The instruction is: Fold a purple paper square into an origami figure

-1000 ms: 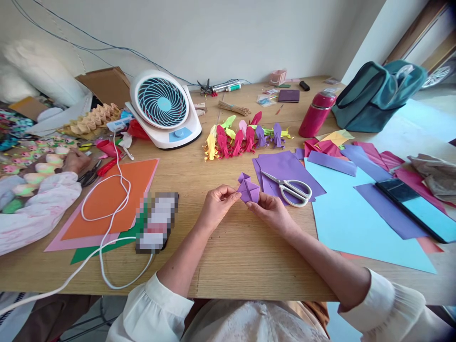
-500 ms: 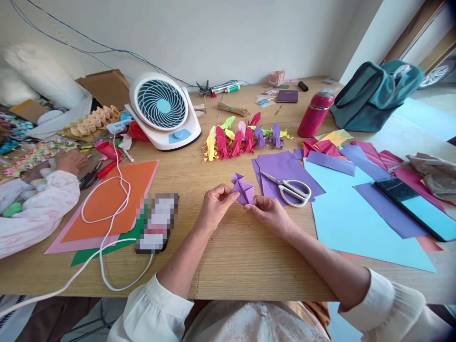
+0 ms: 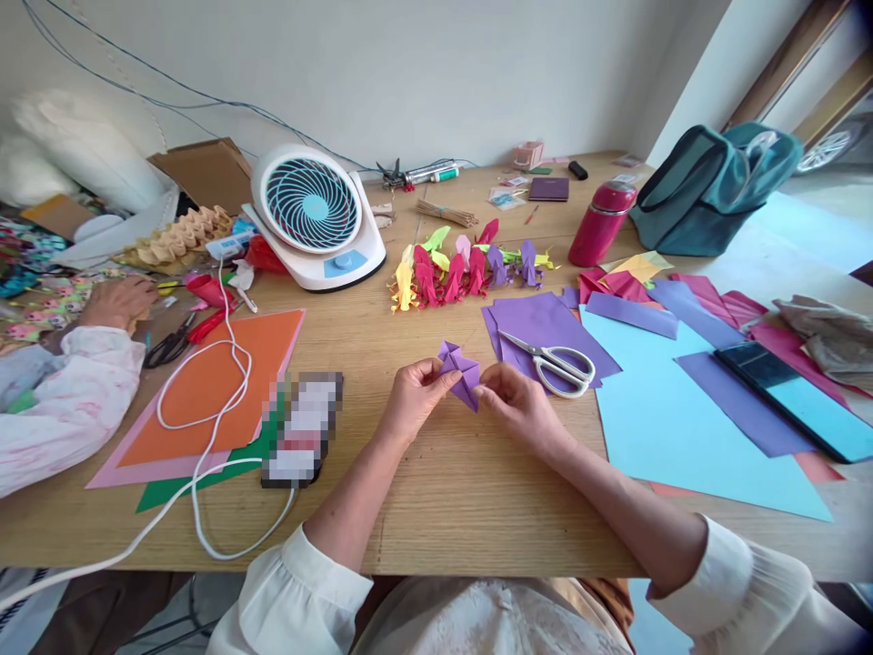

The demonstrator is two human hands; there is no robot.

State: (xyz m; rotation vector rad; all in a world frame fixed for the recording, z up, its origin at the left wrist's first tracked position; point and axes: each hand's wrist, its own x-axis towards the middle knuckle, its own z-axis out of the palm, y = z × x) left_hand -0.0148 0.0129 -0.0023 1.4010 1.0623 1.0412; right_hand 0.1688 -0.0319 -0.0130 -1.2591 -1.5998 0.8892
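We count one fan [image 3: 315, 207] upper left, our left hand [image 3: 413, 400] pinching one folded purple paper [image 3: 467, 373] mid-frame, our right hand [image 3: 524, 409] at its edge, whether gripping we cannot tell, one pair of scissors [image 3: 544, 354], one bottle [image 3: 603, 224] and, upper right, one teal bag [image 3: 696, 214] holding something whitish [image 3: 762, 146].

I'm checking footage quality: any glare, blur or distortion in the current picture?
In the head view, glare whitens the floor beyond the teal bag, pixelation covers the cabled phone, and edges look stretched; the folded purple paper looks fairly sharp.
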